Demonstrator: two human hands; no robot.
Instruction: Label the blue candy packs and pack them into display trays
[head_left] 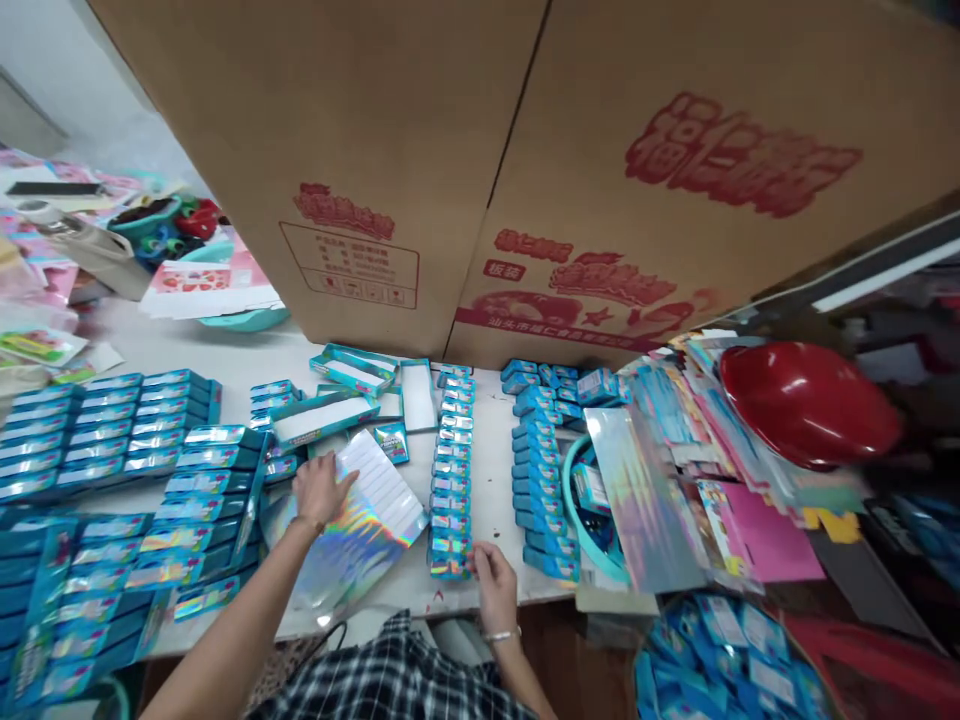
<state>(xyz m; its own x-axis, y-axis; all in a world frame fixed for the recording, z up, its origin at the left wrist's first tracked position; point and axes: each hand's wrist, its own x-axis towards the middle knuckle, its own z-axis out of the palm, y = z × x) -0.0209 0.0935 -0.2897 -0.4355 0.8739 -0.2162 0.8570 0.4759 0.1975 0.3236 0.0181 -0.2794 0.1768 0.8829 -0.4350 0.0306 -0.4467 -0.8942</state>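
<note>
At a white table (491, 480), our left hand (321, 490) lies flat, fingers loosely spread, on a holographic sheet (371, 535) near the table's front edge. Our right hand (493, 580) curls its fingertips against the nearest box in a row of small blue boxes (452, 470) just right of the sheet; we cannot tell whether it grips. Cardboard cartons (390, 150) stand behind.

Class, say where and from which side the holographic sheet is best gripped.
Probably its near edge, from the person's side: the sheet lies flat and thin, and that edge seems to overhang the table, leaving room to pinch it. The left hand rests on its far corner.
</note>
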